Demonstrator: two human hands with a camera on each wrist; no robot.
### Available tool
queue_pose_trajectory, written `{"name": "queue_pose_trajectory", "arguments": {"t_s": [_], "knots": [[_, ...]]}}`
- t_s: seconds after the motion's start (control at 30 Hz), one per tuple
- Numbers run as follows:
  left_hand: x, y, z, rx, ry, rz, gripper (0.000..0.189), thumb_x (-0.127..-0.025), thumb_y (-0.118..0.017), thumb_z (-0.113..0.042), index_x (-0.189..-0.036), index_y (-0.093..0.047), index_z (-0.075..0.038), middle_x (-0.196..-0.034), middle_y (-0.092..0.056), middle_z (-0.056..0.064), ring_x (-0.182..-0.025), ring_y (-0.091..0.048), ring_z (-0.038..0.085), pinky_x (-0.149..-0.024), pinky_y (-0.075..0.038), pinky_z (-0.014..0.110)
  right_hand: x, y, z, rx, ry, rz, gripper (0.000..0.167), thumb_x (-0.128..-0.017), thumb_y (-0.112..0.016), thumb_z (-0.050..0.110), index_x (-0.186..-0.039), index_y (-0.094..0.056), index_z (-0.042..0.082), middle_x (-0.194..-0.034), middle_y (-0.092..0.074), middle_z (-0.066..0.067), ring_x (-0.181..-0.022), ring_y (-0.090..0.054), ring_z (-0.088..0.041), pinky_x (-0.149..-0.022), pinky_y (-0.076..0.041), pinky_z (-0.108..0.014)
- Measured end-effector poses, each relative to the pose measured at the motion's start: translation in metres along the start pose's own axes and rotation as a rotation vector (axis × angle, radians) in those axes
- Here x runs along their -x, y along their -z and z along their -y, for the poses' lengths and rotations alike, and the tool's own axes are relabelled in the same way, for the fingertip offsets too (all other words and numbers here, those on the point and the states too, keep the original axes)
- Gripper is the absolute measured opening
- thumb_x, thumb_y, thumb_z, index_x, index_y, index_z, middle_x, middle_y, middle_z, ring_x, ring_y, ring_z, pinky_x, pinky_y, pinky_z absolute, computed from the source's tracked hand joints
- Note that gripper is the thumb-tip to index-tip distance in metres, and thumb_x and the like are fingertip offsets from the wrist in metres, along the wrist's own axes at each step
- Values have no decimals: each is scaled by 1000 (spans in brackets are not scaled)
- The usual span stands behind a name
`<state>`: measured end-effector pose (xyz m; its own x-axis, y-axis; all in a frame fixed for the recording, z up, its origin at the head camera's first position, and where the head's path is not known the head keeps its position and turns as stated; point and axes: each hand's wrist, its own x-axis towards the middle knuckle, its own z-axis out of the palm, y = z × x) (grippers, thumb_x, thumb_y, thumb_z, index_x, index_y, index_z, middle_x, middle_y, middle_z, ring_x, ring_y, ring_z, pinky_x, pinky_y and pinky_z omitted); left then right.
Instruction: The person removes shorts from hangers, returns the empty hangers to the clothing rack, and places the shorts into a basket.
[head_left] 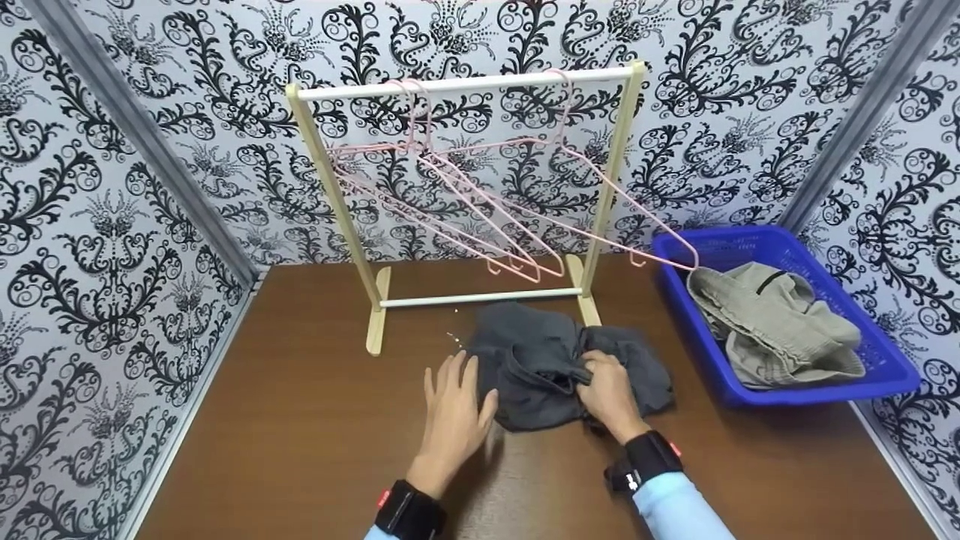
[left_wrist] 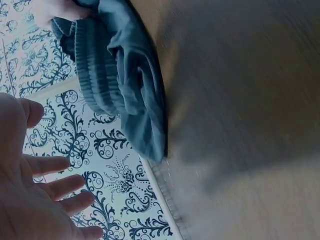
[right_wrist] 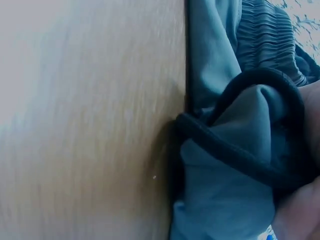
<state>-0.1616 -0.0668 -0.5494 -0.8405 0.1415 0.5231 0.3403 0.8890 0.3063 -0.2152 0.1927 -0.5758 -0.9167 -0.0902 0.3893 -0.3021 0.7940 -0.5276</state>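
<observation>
Dark grey shorts with a gathered elastic waistband lie crumpled on the brown table. My right hand grips the bunched waistband near their middle. In the right wrist view, a black drawstring loops over the cloth beside the fingers. My left hand is just left of the shorts, its fingers spread and holding nothing. The left wrist view shows the left hand palm in sight, apart from the shorts. Folds hide part of the waistband and the right fingertips.
Behind the shorts stands a wooden rack with a white top rail. Pink hangers hang from it, jutting forward over the table. At right, a blue basket holds a beige garment. Patterned walls enclose the table.
</observation>
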Motion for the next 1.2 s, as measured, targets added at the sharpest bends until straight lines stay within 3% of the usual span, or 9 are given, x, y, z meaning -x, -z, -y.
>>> {"name": "queue_pose_trajectory", "arguments": {"t_s": [0.27, 0.4, 0.57, 0.73, 0.87, 0.97, 1.07, 1.2], "knots": [[-1, 0, 1, 18, 8, 7, 55, -95, -69, -28, -138, -58, 3, -142, -55, 24, -134, -51, 45, -111, -31, 71, 3, 7, -17, -117, 70, -203, 16, -64, -68, -16, -68, -69, 0, -97, -75, -15, -90, -72, -38, -81, -58, -53], [-1, 1, -2, 31, 16, 29, 56, -96, -67, -30, -140, -57, 2, -144, -54, 24, -135, -49, 45, -113, -29, 71, 2, 13, -19, -150, 53, -226, 18, -66, -67, -14, -63, -66, 4, -97, -76, -13, -89, -73, -35, -81, -58, -51], [-2, 1, -5, 31, 12, 33, 56, -96, -67, -31, -140, -57, 2, -144, -54, 24, -136, -49, 44, -112, -30, 70, 4, 20, -19, -187, 20, -227, 15, -67, -68, -12, -70, -72, 2, -99, -76, -12, -90, -72, -35, -82, -57, -51], [-1, -1, -7, 23, -8, 19, 55, -96, -67, -31, -141, -56, 1, -143, -54, 24, -136, -49, 43, -111, -31, 71, 7, 25, -18, -227, -19, -238, 18, -67, -70, -11, -72, -66, 5, -99, -75, -10, -91, -72, -33, -79, -54, -40], [-2, -3, -9, 30, -17, 1, 55, -96, -67, -30, -140, -57, 1, -143, -54, 23, -135, -50, 42, -111, -32, 71, 10, 32, -14, -311, -127, -183, 28, -71, -71, -10, -85, -54, 6, -104, -74, -11, -99, -69, -31, -82, -48, -38], [-4, -4, -12, 48, -15, -6, 55, -95, -68, -30, -140, -57, 1, -143, -54, 23, -134, -51, 42, -111, -32, 70, 11, 36, -11, -373, -188, -135, 43, -73, -70, -12, -111, -63, 5, -109, -73, -12, -105, -67, -30, -88, -46, -41], [-5, -5, -16, 75, -7, 4, 56, -95, -68, -30, -140, -57, 1, -144, -54, 23, -135, -50, 41, -111, -31, 70, 12, 38, -10, -376, -159, -130, 63, -72, -67, -15, -129, -69, 11, -117, -74, -11, -113, -67, -31, -96, -47, -37], [-7, -6, -21, 123, 7, 32, 54, -97, -66, -30, -141, -56, 0, -146, -53, 21, -136, -49, 42, -111, -32, 70, 13, 38, -10, -346, -69, -169, 58, -73, -68, -16, -122, -77, 12, -112, -74, -7, -108, -68, -29, -95, -46, -19]]}}
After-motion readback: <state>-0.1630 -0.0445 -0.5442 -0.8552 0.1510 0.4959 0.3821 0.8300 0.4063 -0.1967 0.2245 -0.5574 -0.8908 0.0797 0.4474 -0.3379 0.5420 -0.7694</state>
